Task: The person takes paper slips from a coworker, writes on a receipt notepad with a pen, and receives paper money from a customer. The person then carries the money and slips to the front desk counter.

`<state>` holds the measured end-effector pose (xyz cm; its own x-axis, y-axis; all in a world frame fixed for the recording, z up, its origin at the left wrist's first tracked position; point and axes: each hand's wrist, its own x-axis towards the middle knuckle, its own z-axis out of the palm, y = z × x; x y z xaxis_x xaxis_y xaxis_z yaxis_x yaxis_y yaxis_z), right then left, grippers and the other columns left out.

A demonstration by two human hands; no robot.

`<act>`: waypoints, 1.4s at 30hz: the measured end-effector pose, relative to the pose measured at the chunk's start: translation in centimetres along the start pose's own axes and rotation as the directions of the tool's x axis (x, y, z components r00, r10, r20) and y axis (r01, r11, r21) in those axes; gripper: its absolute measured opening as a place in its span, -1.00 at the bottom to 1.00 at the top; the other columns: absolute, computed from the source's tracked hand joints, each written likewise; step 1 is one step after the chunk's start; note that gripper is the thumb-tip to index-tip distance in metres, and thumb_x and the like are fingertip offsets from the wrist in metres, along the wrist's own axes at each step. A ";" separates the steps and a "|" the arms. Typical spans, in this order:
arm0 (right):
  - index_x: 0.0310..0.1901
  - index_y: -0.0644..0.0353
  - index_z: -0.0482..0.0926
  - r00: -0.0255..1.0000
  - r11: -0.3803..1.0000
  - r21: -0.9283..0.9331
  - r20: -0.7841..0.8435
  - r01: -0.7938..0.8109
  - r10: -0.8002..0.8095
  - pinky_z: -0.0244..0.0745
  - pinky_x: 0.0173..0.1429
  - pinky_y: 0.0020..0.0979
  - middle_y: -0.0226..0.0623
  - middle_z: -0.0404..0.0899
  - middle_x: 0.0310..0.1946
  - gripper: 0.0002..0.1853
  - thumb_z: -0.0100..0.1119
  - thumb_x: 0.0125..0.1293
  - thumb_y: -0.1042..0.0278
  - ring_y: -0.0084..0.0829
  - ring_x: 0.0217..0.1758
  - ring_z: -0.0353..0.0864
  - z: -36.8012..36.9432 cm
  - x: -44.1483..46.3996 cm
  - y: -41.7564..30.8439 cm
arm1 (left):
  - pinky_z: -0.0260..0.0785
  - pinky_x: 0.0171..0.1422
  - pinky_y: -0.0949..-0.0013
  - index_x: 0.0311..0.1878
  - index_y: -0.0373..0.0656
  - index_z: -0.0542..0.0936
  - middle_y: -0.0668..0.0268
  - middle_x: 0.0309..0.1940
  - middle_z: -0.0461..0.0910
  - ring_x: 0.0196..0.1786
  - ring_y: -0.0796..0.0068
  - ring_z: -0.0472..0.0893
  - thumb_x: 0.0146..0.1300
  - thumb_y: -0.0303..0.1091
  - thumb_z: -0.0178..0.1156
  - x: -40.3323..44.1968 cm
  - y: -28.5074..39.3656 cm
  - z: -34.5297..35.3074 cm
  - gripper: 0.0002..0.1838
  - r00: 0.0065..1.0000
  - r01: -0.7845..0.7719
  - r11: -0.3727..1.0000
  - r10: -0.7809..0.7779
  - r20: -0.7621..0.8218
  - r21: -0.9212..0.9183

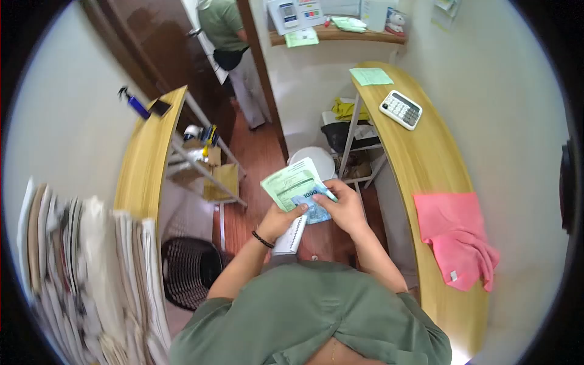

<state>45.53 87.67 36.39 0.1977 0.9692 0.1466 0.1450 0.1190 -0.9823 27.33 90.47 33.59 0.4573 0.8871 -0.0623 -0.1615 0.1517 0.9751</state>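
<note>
In front of my body, my left hand is closed on a printed green paper slip, its thumb lying over the lower part. A blue banknote with "1000" printed on it overlaps the slip. My right hand pinches the banknote at its right side, thumb on top; whether it is one note or more, I cannot tell. Below my left hand a white spiral notebook points downward, partly hidden by the wrist. How it is held does not show. A dark beaded bracelet circles my left wrist.
A white calculator, a green paper and a pink cloth lie on the right counter. At left are folded fabrics, a dark basket and a spray bottle. Another person stands by the doorway.
</note>
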 end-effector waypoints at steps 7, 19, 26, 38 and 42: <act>-0.04 0.27 0.50 0.991 0.978 -0.197 0.102 -0.070 0.092 0.46 -0.06 -0.42 -0.18 0.60 -0.27 -0.51 0.43 0.01 0.27 -0.45 -0.16 0.58 7.4 6.2 -1.2 | 0.38 -0.06 0.42 0.01 -0.32 0.51 0.32 -0.14 0.57 -0.15 0.54 0.52 0.27 -0.27 0.21 12.5 1.4 -7.7 -0.65 0.932 0.033 0.983 -0.095 -0.350 -0.179; -0.13 0.32 0.54 0.999 0.998 -0.063 -0.043 -0.032 0.029 0.46 -0.19 -0.50 -0.28 0.63 -0.35 -0.79 0.22 0.23 0.42 -0.63 -0.29 0.54 10.5 21.2 3.6 | 0.35 0.08 0.37 0.04 -0.39 0.47 0.19 -0.05 0.56 -0.03 0.42 0.52 0.29 -0.27 0.19 27.9 4.9 -15.7 -0.61 0.800 -0.257 0.957 0.288 -0.527 0.133; -0.03 0.31 0.37 0.989 1.000 0.029 -0.148 0.009 -0.005 0.40 -0.07 -0.51 -0.29 0.56 -0.23 -0.69 0.19 0.26 0.44 -0.58 -0.16 0.48 4.0 26.0 6.1 | 0.40 0.02 0.35 0.01 -0.39 0.51 0.24 -0.08 0.59 -0.08 0.43 0.56 0.26 -0.30 0.23 38.7 13.2 -23.8 -0.63 0.668 -0.430 0.855 0.518 -0.534 0.290; -0.20 0.24 0.48 0.937 0.983 0.158 -0.321 -0.088 0.136 0.31 -0.08 -0.57 -0.49 0.47 -0.30 -0.85 0.20 0.20 0.56 -0.67 -0.22 0.37 -1.1 27.0 2.7 | 0.41 -0.52 0.51 -0.14 -0.20 0.55 0.37 -0.36 0.59 -0.43 0.62 0.54 0.21 -0.31 0.26 58.5 26.5 -30.2 -0.78 0.671 -0.466 0.815 0.579 -0.463 0.344; -0.18 0.22 0.48 0.832 0.988 0.101 -0.533 -0.118 0.154 0.30 -0.10 -0.58 -0.50 0.47 -0.29 -0.85 0.17 0.22 0.57 -0.67 -0.21 0.37 -1.1 27.0 2.0 | 0.43 -0.47 0.51 -0.11 -0.16 0.54 0.40 -0.29 0.60 -0.37 0.64 0.56 0.26 -0.35 0.20 62.5 27.3 -31.1 -0.82 0.552 -0.628 0.752 0.612 -0.567 0.201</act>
<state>52.26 113.87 38.50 0.7035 0.7099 0.0334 0.0221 0.0251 -0.9994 24.37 163.61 49.67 -0.3421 0.8292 0.4420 -0.2322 -0.5304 0.8153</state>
